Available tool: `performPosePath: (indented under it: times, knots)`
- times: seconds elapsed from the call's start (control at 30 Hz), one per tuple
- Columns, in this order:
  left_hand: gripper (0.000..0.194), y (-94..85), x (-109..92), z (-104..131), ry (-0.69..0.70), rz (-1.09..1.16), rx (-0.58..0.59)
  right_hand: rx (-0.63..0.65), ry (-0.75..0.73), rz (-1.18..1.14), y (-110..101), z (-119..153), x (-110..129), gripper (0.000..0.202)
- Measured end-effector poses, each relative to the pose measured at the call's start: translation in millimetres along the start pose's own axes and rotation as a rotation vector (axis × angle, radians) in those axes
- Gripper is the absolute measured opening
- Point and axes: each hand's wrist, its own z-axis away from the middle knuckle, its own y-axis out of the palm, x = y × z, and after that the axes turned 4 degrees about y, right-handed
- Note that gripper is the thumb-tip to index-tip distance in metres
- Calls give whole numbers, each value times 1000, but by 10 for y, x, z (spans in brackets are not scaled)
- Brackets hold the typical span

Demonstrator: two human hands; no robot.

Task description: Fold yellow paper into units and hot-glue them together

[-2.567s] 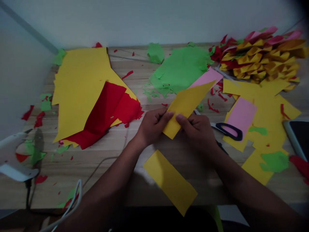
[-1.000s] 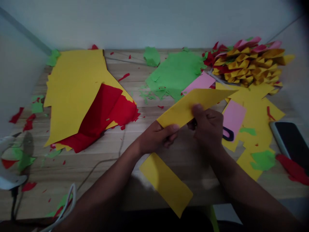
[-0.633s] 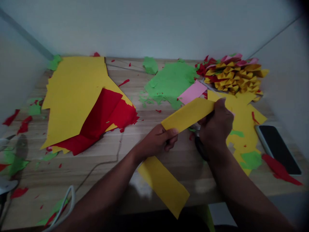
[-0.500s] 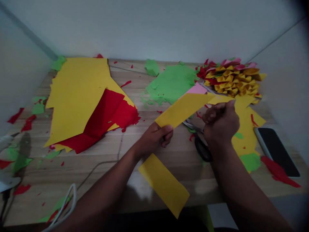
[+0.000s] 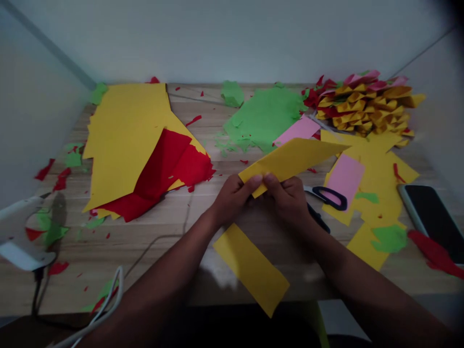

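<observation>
My left hand (image 5: 235, 195) and my right hand (image 5: 288, 198) both pinch the near end of a yellow paper strip (image 5: 290, 158), thumbs close together on top. The strip slants up and away to the right, its far end pointed. Below my left hand lies another yellow paper strip (image 5: 253, 270), partly over the table's front edge. Scissors (image 5: 328, 197) with dark handles rest beside my right hand, their blades mostly hidden behind it. A pink paper rectangle (image 5: 346, 176) sits by the scissors, and a second pink piece (image 5: 299, 130) shows behind the held strip.
At left lie large yellow sheets (image 5: 123, 130) with crumpled red paper (image 5: 159, 179) on top. Torn green paper (image 5: 268, 113) is at the back. Folded yellow, red and pink pieces (image 5: 366, 108) are heaped back right. A phone (image 5: 431, 217) lies right; a white device (image 5: 21, 237) with a cable stands left.
My right hand has come down and left from the strip's far end to its near end, beside my left thumb. The view has shifted slightly, and the scissors and pink rectangle are now uncovered.
</observation>
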Motion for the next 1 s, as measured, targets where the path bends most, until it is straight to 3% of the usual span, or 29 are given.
performPosePath:
  times: [0.13,0.3,0.4,0.53,0.63,0.77,0.83,1.0]
  knots:
    - [49,19,-37,-5,-38,12,-33,-135,-40,78,-71,-24,-16,62]
    - [51,45,-69,4,-105,45,-4,-504,-116,47,-223,-112,56,55]
    - [51,46,-66,17,-111,27,32,-663,-202,40,-338,-201,125,56]
    - [46,53,-61,24,-103,72,17,-814,-280,-224,-532,-330,133,47]
    - [45,55,-51,14,-44,115,-97,-727,-327,-301,-542,-344,50,47]
    - [49,36,-33,17,-13,2,-119,-239,-188,-18,-281,-191,-41,57]
    - [49,28,-32,30,-6,-61,-99,-99,-161,117,-137,-97,-37,59]
    - [46,67,-51,43,53,-123,35,-76,-89,174,-14,1,11,67]
